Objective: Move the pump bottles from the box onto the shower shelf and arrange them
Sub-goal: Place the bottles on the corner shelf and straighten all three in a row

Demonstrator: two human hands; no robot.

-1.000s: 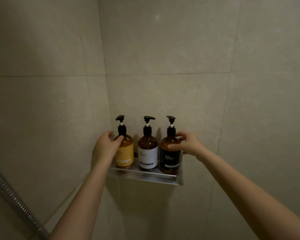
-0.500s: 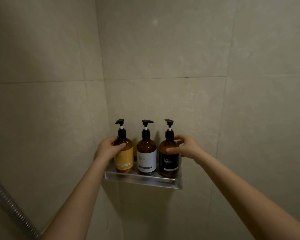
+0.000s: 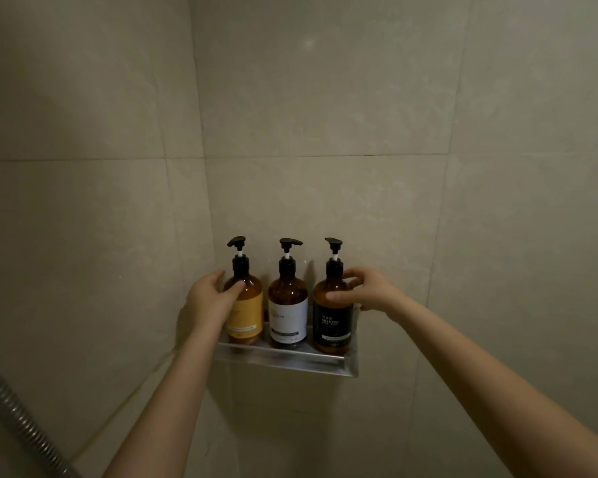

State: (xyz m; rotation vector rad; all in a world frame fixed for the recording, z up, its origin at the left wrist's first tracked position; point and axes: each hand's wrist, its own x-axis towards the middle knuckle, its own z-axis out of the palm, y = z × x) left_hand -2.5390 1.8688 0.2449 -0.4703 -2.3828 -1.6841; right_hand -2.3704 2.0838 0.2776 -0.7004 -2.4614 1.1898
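Bottles upright in a row on shower shelf (image 3: 283,361). Left hand (image 3: 210,298) grip clasps yellow-label bottle (image 3: 245,310) at 9 o'clock; right hand (image 3: 369,290) grip clasps black-label bottle (image 3: 332,315) at 3; white-label bottle (image 3: 288,310) untouched between.

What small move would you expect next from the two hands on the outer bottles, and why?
Probably a slight twist of the yellow-label bottle by the left hand: its pump head points left, while the white-label bottle points right. All three stand upright in a row on the shelf, so little else seems left. The right hand rests on the black-label bottle.
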